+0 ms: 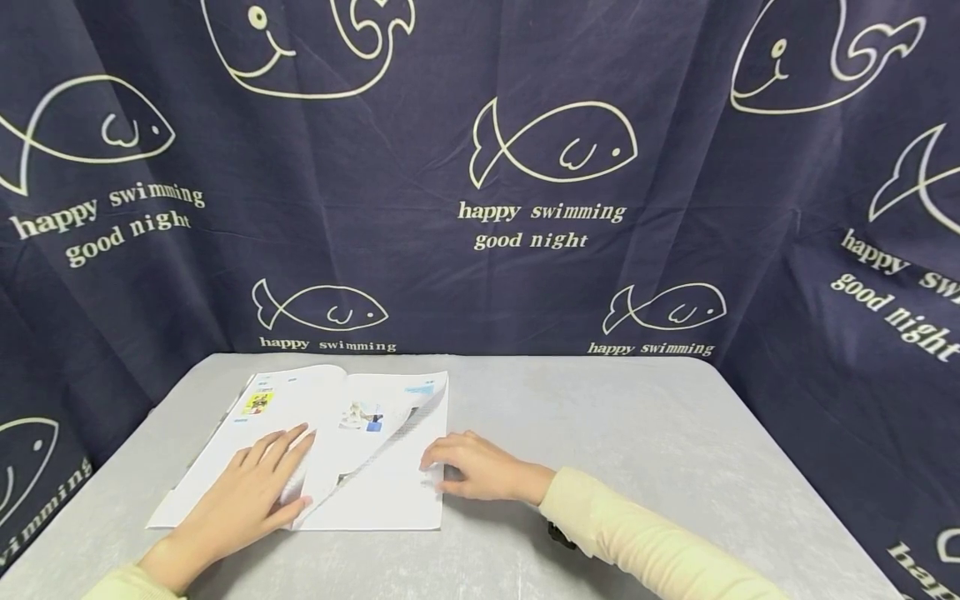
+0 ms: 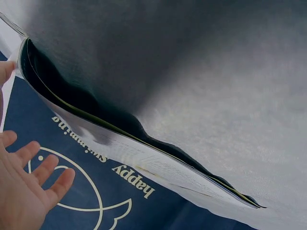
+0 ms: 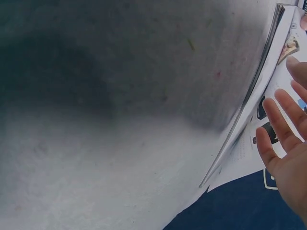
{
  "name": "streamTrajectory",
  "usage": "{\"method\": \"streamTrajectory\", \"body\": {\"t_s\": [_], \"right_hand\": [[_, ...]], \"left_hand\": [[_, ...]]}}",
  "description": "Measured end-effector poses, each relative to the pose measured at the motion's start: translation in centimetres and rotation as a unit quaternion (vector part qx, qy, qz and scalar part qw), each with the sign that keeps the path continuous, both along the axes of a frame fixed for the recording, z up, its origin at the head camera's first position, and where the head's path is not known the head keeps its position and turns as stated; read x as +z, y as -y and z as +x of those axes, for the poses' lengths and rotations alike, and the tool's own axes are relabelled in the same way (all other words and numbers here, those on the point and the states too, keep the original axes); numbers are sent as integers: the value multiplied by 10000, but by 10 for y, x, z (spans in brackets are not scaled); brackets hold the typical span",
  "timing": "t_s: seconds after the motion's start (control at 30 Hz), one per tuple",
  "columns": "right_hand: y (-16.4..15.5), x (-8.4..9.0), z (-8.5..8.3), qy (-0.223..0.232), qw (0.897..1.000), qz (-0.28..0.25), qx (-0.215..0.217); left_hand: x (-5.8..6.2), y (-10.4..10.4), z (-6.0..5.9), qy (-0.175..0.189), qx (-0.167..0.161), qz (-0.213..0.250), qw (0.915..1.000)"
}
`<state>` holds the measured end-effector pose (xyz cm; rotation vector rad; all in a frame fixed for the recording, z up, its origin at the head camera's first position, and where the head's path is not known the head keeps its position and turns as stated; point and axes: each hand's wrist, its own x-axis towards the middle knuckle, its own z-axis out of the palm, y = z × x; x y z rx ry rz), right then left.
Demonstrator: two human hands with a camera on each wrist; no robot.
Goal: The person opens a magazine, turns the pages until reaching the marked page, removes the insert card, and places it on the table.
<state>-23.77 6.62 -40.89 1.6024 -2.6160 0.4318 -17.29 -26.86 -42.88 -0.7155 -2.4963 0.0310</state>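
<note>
An open magazine [image 1: 315,392] lies on the left part of the grey table, with small colour pictures on white pages. My left hand [image 1: 243,492] rests on its left page close to the spine, fingers extended. A turning leaf [image 1: 375,446] of the right side is lifted and curls diagonally from the top right corner to the bottom of the spine. Beside it, my right hand [image 1: 476,467] is over the right edge of the page beneath, fingers slightly bent and thumb apart. The right wrist view shows that hand's fingers [image 3: 280,120] spread, with nothing gripped between them.
The grey table [image 1: 600,433] extends to the right of the magazine. A dark blue curtain [image 1: 420,225] with fish drawings and lettering hangs behind and along both sides. Something small and black [image 1: 561,535] shows under the right wrist.
</note>
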Motion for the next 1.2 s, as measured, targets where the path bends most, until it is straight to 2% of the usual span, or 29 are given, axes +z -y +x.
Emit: {"method": "streamTrajectory", "body": {"t_s": [0.43,1.03,1.2], "right_hand": [[0,-7,0,182,9987,474,100],[0,-7,-1,160,9985,497,140],[0,-6,-1,193,9985,500,135]], "left_hand": [[2,2,0,-109,-27,106,9999],[0,1,-3,-280,-436,6,9987],[0,0,-2,-141,-513,8,9986]]}}
